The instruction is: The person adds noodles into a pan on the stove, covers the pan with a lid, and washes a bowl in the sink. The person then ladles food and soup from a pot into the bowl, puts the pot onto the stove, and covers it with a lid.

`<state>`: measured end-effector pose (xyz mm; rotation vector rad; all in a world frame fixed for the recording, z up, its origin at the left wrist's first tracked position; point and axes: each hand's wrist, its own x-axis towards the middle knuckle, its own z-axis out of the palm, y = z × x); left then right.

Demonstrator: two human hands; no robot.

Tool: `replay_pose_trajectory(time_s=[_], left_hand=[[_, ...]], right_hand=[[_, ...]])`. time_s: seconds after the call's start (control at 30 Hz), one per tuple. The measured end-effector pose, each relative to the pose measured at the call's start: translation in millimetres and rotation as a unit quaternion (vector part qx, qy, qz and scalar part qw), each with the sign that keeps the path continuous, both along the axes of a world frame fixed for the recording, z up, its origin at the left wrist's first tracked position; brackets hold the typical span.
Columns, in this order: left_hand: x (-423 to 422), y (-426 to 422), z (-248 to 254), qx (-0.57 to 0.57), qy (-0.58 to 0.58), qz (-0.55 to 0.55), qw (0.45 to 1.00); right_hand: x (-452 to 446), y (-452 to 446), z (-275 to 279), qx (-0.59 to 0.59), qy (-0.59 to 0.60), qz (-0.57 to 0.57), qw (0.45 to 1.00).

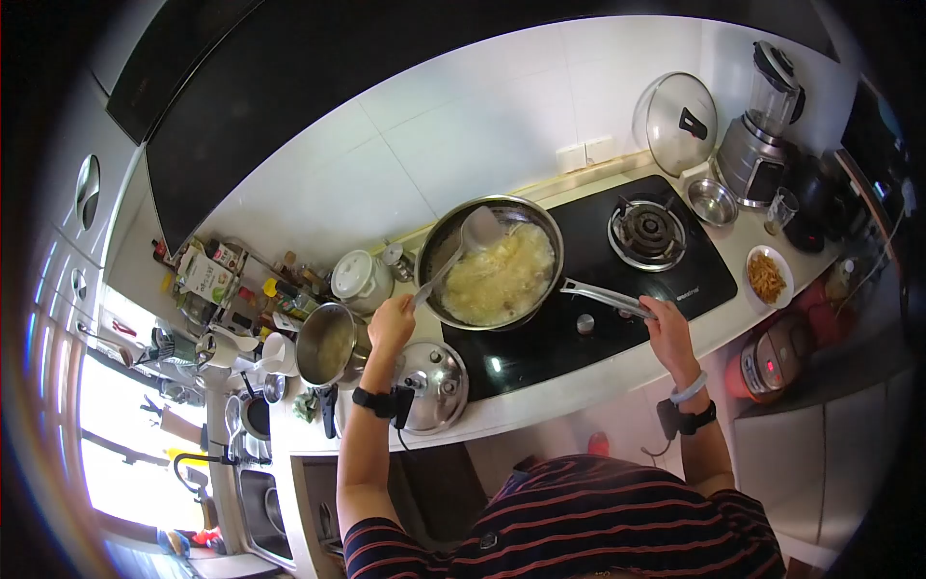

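My left hand (390, 326) is closed around the handle of a grey spatula (481, 231). Its broad head rests inside the frying pan (558, 236), at the far side of a pale yellow, frothy food (503, 280), perhaps egg. With my right hand (668, 333) I grip the pan's long metal handle (603, 296) near its end. The pan sits over the left part of the black gas hob (540, 362), hiding what is beneath it. Close to my left forearm are a steel pot (330, 344) with pale contents and a pressure cooker lid (431, 386).
On the right are a bare burner (647, 229), a steel bowl (712, 202), a plate of brown food (768, 277) and a blender (757, 150). A glass lid (681, 125) leans on the wall. Leftward stand a white lidded pot (361, 277), several bottles and the sink (263, 511).
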<state>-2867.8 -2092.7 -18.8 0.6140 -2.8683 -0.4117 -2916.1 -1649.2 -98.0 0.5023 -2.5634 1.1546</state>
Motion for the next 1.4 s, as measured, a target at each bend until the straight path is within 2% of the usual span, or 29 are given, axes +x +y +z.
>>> replay_pose_trajectory(time_s=[0.03,0.1,0.13,0.27,0.43,0.5,0.63,0.77,0.83,0.97,1.1,1.23,1.4], left_hand=[[-2.8,7.6,2.4,0.001,0.000,0.001,1.000],[-14.1,19.7,6.7,-0.127,-0.012,-0.031,0.991],[-16.9,22.6,1.2,-0.163,0.034,-0.067,0.984],[-11.5,33.9,-9.5,-0.190,-0.014,-0.119,0.974],[34.3,32.4,31.3,-0.254,-0.007,-0.133,0.958],[53.7,32.6,53.0,-0.270,0.030,-0.140,0.952],[74.8,30.6,53.5,-0.282,0.007,-0.141,0.949],[64.7,26.5,2.3,-0.282,0.000,-0.147,0.948],[57.4,22.8,-15.5,-0.280,0.017,-0.111,0.954],[68.3,45.8,4.3,-0.269,-0.003,-0.108,0.957],[62.5,51.7,-0.9,-0.276,0.009,-0.124,0.953],[44.0,40.1,-13.1,-0.268,-0.009,-0.088,0.959],[55.4,20.5,8.2,-0.249,0.022,-0.038,0.968]], right_hand=[[0.2,0.4,0.3,0.001,0.000,0.001,1.000],[-0.1,0.1,1.9,0.003,-0.012,0.003,1.000],[-0.7,-0.4,1.5,0.003,-0.012,0.005,1.000],[-1.1,0.3,0.3,-0.004,-0.021,-0.002,1.000],[-1.2,0.3,0.4,-0.007,-0.011,0.005,1.000],[-1.9,0.8,1.1,0.005,-0.036,0.002,0.999],[-2.0,0.3,1.5,0.004,-0.027,0.001,1.000],[-2.0,-0.2,2.4,0.001,-0.031,-0.001,1.000],[-0.2,-0.2,3.2,-0.001,-0.029,-0.005,1.000],[-2.3,0.6,0.9,0.003,-0.032,-0.009,0.999],[-3.5,-0.6,-3.4,-0.004,-0.001,-0.003,1.000],[-1.9,-0.2,0.5,-0.016,-0.016,-0.002,1.000],[-1.0,0.1,0.5,-0.007,-0.006,-0.003,1.000]])
